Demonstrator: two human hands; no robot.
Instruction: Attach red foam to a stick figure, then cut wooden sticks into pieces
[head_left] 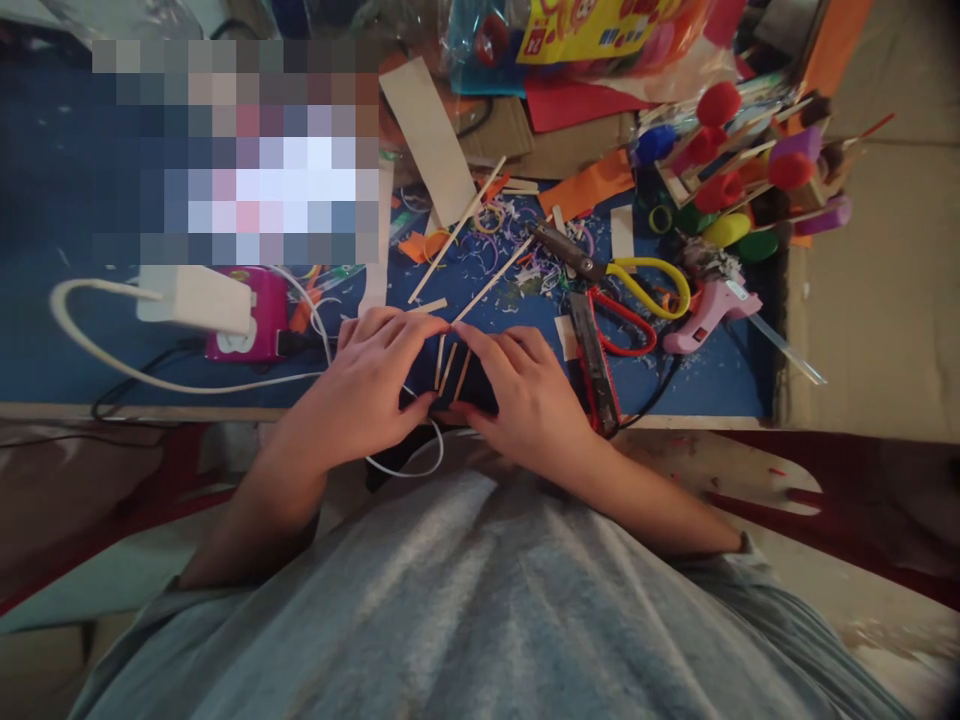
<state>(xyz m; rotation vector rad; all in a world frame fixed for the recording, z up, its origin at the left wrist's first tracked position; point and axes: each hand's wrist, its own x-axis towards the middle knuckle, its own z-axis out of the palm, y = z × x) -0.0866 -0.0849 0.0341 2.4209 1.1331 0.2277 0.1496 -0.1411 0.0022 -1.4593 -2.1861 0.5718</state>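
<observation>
My left hand and my right hand meet at the table's front edge, their fingers closed around a small piece made of thin wooden sticks. The index fingertips touch at its far end, while both thumbs press near its close end. From the fingertips a long thin stick runs off to the upper right; whether it joins the piece I cannot tell. Another long stick lies just beyond. Beside my right hand is a dark and red tool. My fingers hide part of the sticks.
Scissor-like yellow and red loop handles lie right, near a pink glue gun. A white charger sits in a magenta socket block, its cable trailing leftward. Paper scraps litter the blue tabletop.
</observation>
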